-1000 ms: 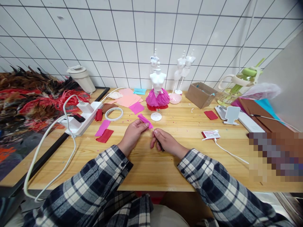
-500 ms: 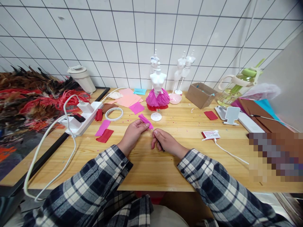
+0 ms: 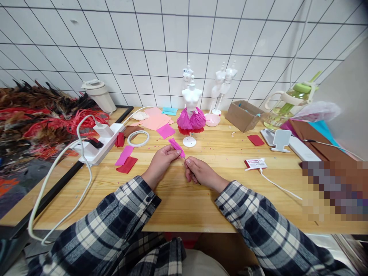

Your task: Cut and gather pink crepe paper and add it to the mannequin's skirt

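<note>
Right, strip first: the pink strip [image 3: 175,146] is in the left hand [image 3: 160,161], up off the table [image 3: 184,209], in front of the dress form [image 3: 192,96] and a bit left of its base. Long axis runs slantwise, far-left end to near-right end; far end points up-left and away from the person, near end points down-right at the right hand [image 3: 202,171]. Near end looks gathered narrower, far end flat and wider.

Left hand: thumb and forefinger pinched closed on the strip's near part, other fingers curled under. Right hand: thumb and forefinger closed on a thin tool [image 3: 185,158], its tip at the strip's near end, slanting up-left, roughly in line with the strip; a dark bit shows below the fingers. Whether the tip grips the strip or only touches it, cannot tell. Hands close together, just apart.

Around: dress form upright, pink-over-red skirt [image 3: 191,119] on it. Left of the hands, a pink piece [image 3: 124,155] touching a red piece [image 3: 127,165]; tape roll [image 3: 138,145] beyond them, lying flat. Second pink square [image 3: 166,131] sits beyond the strip. Packet [image 3: 256,164] well right of the right hand.
</note>
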Demonstrator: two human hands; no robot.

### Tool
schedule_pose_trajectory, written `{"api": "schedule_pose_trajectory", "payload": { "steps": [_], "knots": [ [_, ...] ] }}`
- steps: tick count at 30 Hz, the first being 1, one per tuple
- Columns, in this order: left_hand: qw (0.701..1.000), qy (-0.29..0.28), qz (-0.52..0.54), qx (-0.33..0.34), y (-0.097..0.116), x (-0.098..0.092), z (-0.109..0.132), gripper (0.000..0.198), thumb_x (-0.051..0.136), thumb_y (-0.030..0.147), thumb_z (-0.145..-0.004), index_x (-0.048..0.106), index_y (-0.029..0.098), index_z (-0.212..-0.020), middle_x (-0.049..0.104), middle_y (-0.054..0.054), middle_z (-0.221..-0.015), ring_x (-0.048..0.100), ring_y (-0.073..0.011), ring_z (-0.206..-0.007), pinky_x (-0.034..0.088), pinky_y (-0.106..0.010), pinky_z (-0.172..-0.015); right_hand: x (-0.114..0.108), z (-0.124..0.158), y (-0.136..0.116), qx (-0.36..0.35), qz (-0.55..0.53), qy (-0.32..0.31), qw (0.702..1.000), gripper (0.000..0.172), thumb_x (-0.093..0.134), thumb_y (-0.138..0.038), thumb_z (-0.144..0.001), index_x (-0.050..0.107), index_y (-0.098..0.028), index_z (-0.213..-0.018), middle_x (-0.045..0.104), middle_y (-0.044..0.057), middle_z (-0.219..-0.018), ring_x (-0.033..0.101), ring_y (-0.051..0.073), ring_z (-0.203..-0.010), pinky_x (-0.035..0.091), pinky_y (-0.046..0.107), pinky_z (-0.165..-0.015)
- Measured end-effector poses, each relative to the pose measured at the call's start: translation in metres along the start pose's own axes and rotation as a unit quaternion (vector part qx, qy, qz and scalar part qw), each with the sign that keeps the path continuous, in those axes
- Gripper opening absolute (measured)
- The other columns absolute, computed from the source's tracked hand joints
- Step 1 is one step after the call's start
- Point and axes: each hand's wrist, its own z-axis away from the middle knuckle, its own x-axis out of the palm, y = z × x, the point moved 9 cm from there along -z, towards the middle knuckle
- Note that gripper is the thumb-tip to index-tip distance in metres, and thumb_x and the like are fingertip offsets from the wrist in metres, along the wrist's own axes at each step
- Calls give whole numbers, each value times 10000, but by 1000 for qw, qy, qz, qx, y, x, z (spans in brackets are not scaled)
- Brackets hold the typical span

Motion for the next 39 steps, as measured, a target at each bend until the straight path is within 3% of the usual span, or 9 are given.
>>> {"api": "schedule_pose_trajectory", "payload": {
  "steps": [8,12,22,39],
  "knots": [
    [1000,0,4,4,0,0,-1,266,784,290,-666,637,151,-838,665,5,-739,570,-115,-662,434,-243,-686,-1,0,0,4,12,1,1000,316,310,-477,-972,383,-230,-791,538,-69,-503,381,79,-351,279,190,-356],
    [1000,18,20,13,3,-4,-1,248,780,273,-673,634,153,-834,662,12,-749,586,-114,-708,446,-242,-743,-2,0,0,3,6,4,1000,309,294,-467,-979,396,-224,-818,566,-60,-522,397,78,-347,284,186,-348],
    [999,1,33,14,3,2,0,263,790,270,-672,622,151,-835,682,9,-768,615,-127,-740,455,-271,-804,-1,-2,4,0,-39,15,999,382,301,-598,-945,379,-231,-871,676,-13,-652,460,86,-362,331,205,-365],
    [1000,9,25,10,2,3,1,266,796,269,-651,624,147,-812,665,9,-736,603,-123,-715,459,-266,-777,-4,-1,1,-15,-37,25,999,378,306,-595,-945,381,-231,-875,686,-3,-684,464,86,-370,341,209,-377]
  ]
}}
